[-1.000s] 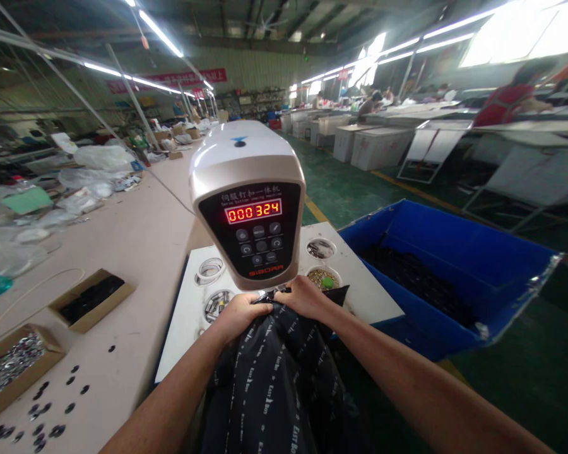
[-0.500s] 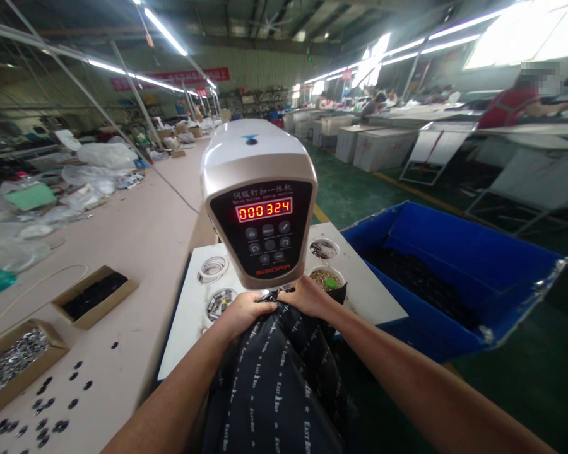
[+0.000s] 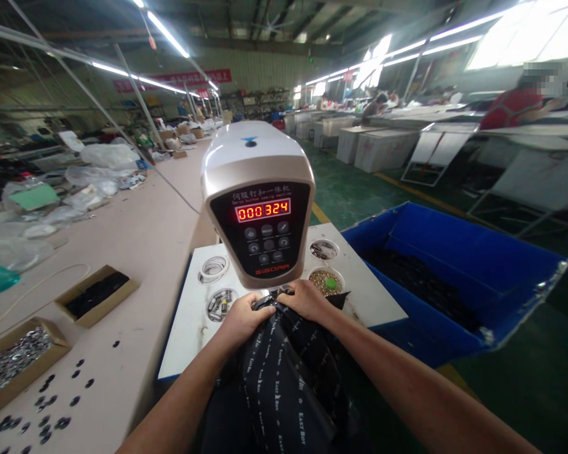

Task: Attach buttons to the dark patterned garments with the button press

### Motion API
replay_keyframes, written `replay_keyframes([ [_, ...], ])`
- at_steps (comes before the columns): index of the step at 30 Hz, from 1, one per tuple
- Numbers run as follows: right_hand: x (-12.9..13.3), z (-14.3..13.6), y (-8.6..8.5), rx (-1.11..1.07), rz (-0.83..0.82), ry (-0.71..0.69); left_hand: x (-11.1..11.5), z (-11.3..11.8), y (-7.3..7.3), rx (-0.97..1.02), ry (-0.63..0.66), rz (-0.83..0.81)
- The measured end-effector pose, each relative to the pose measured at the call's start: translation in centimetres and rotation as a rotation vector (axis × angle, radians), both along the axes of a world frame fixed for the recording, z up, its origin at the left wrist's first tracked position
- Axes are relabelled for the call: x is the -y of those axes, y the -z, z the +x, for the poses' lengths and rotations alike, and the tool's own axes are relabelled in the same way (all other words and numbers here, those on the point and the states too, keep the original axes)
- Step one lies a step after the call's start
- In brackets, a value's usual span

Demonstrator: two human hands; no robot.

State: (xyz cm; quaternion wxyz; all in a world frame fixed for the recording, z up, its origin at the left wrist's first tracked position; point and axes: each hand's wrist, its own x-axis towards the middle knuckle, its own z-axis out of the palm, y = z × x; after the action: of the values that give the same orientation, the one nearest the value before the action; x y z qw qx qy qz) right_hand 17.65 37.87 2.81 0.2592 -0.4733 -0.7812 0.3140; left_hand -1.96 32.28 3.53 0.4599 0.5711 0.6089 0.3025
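Below the head of a button-fastening machine (image 3: 258, 164), whose red display reads 000324, my two hands grip a black garment (image 3: 279, 384) printed with rows of white lettering. My left hand (image 3: 246, 318) pinches its upper edge, thumb on top. Close beside it, my right hand (image 3: 303, 299) is closed on the same edge, fingers curled over the cloth. The garment hangs down toward me from the front of the white machine table (image 3: 184, 334). The machine's working point is hidden behind its head and my hands.
Cups of metal parts are set into the machine table, one with brass-coloured pieces (image 3: 319, 284). On the left, a long table (image 3: 146, 265) carries cardboard boxes (image 3: 94, 296) and scattered dark buttons. A blue bin (image 3: 511, 265) with dark cloth stands at right. A person in red works farther back.
The garment's edge has come slightly toward me and up, and its hanging part has shifted right. Both hands keep their hold; the display is unchanged.
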Motion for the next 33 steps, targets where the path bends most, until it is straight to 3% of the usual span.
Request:
replay_keyframes([
  [6,-0.1,0.3,0.4,0.030,0.043,-0.028,-0.1,-1.0,0.5,-0.018,0.029,0.045],
  [13,-0.2,1.0,-0.3,-0.010,0.022,-0.122,-0.4,-1.1,0.4,-0.025,0.034,0.034],
  [19,0.3,0.7,1.0,0.019,0.127,-0.024,-0.2,-1.0,0.6,-0.017,0.004,0.018],
  [24,0.6,0.7,1.5,0.071,0.202,-0.037,-0.1,-1.2,0.7,-0.014,0.005,0.033],
  [33,0.0,1.0,0.8,0.129,0.076,-0.025,-0.5,-1.7,1.1,0.041,0.021,-0.011],
])
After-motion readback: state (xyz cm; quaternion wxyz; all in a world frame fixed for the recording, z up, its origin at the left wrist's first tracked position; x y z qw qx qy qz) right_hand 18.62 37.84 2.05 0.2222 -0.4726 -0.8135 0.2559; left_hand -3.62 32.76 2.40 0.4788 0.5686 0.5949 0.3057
